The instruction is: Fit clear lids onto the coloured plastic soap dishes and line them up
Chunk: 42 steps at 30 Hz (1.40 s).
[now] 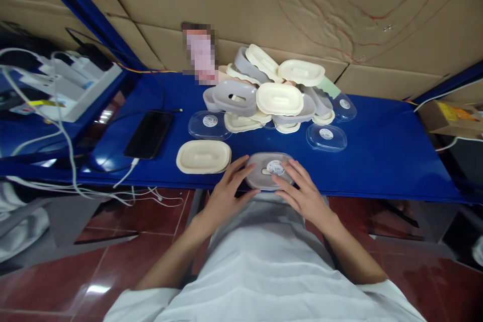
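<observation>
At the front edge of the blue table lies a grey oval box [254,177] under a clear plastic lid, with a round white printed sticker [275,167] on it. My left hand [229,192] curves round the box's left end, its thumb along the near edge. From the other side my right hand [304,192] grips the right end, fingertips on the lid by the sticker. A small pale piece shows through the lid. Left of the box sits a cream oval tray [204,156], close to my left fingers.
Behind is a heap of cream wavy-edged trays [279,99] and grey oval shells [234,96]. Clear lids with stickers [326,138] [210,125] lie on either side. A black phone [148,135] with a white cable, a power strip [85,90] and a small carton [453,118] flank them.
</observation>
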### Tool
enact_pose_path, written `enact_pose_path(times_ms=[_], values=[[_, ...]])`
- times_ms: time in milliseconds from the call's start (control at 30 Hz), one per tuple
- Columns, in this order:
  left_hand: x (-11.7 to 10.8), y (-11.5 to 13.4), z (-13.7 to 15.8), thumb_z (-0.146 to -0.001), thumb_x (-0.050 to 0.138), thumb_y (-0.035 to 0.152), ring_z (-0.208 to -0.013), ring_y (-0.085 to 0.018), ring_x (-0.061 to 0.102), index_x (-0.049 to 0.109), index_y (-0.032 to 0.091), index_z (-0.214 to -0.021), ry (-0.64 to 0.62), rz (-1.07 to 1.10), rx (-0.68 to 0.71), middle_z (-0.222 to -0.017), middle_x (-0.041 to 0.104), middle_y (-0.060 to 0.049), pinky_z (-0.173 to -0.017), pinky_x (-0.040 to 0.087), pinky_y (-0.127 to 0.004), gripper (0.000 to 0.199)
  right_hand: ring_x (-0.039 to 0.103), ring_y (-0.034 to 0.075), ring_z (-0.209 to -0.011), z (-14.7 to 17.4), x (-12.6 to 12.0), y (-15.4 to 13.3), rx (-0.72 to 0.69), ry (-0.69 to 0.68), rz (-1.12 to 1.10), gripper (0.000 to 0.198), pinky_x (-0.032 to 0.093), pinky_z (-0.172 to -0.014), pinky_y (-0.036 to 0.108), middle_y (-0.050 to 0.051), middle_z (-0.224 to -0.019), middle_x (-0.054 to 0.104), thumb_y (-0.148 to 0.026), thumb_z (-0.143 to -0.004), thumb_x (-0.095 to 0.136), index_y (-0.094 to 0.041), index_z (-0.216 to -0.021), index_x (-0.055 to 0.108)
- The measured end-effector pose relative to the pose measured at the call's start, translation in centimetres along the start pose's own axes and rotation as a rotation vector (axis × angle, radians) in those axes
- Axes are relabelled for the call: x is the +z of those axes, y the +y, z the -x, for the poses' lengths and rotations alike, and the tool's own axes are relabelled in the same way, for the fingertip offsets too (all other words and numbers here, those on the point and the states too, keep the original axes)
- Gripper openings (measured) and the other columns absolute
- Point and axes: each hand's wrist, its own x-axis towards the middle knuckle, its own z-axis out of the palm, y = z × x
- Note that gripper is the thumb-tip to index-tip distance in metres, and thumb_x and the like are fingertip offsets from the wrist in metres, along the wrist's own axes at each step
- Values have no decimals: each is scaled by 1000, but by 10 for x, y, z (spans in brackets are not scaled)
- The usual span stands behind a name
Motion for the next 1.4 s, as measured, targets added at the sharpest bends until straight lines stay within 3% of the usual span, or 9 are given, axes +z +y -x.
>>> enact_pose_path(times_ms=[200,367,633,767,900,1033,1200,1300,1400], values=[[3,-1,1,-105,72,39,-151,-31,57,49,34,-159,-2,12,-15,-168,50,-13,-119,57,-49,59,45,33,-161,10,9,1,-28,147,22,82,50,-127,58,12,-164,57,-17,-102,72,-36,-173,35],[3,-3,1,-104,72,41,-149,-32,59,51,34,-158,-24,13,-35,-166,52,-13,-120,57,-50,58,53,32,-154,2,-6,12,15,73,-81,74,55,-123,54,11,-156,64,-28,-103,73,-35,-170,42],[4,-3,0,-106,69,41,-148,-30,60,50,35,-161,-43,12,-38,-167,51,-11,-117,59,-47,58,27,37,-168,2,-9,15,25,-32,-55,69,48,-128,60,12,-179,34,-27,-105,69,-34,-169,44],[-9,-15,15,-105,70,38,-151,-32,56,49,35,-162,-24,-104,21,-167,53,-11,-123,52,-55,61,38,32,-164,10,-29,4,-2,39,-13,74,56,-122,52,11,-172,45,-24,-107,65,-36,-173,34],[-45,-34,36,-100,74,30,-150,-36,55,60,32,-149,186,-365,-92,-158,61,-11,-129,38,-67,51,56,30,-152,41,-63,9,72,146,149,77,62,-114,46,9,-163,56,-21,-105,67,-40,-172,35],[-66,-33,38,-104,69,28,-143,-39,60,68,25,-133,247,-559,-146,-141,72,-14,-127,32,-69,29,68,34,-137,94,-88,40,192,292,389,75,62,-111,50,11,-154,65,-27,-98,79,-38,-166,48],[-49,0,21,-106,61,18,-116,-27,73,70,26,-122,225,-500,75,-118,79,-8,-113,48,-48,20,65,41,-137,146,-100,101,553,415,572,65,57,-113,59,20,-152,64,-55,-100,72,-24,-156,63],[-33,16,8,-107,53,11,-116,-24,73,69,24,-127,103,-432,166,-122,79,-8,-108,51,-42,29,57,44,-146,147,-103,141,724,405,589,72,51,-116,65,24,-158,57,-68,-102,59,-19,-155,63],[-19,20,-6,-106,46,7,-127,-26,70,67,21,-139,-52,-388,190,-133,76,-11,-114,49,-48,41,47,46,-153,123,-101,165,722,276,601,74,44,-118,69,28,-168,44,-65,-108,46,-17,-163,52]])
